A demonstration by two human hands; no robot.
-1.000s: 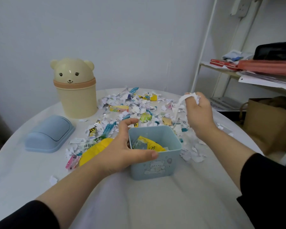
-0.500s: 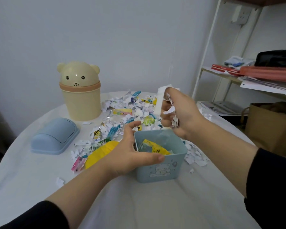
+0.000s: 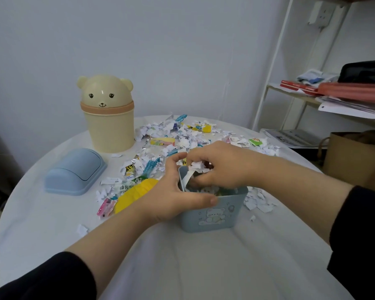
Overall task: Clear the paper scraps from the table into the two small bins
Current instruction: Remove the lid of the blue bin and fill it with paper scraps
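Scraps [image 3: 183, 143] look featherlight and limp, best gathered in fistfuls. Right hand [image 3: 223, 167] clutches a wad [image 3: 196, 164] over the blue bin [image 3: 212, 215]; left hand [image 3: 171, 198] grips its rim.

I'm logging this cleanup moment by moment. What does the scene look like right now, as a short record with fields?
left hand: grips the blue bin at its left rim, thumb along the near edge
right hand: over the bin's mouth, fingers curled on white scraps
blue bin: upright, lid off, partly filled
bear bin: back left, lid on, no hand on it
loose scraps: many, behind and beside the blue bin
blue lid: on the table, left of the loose scraps
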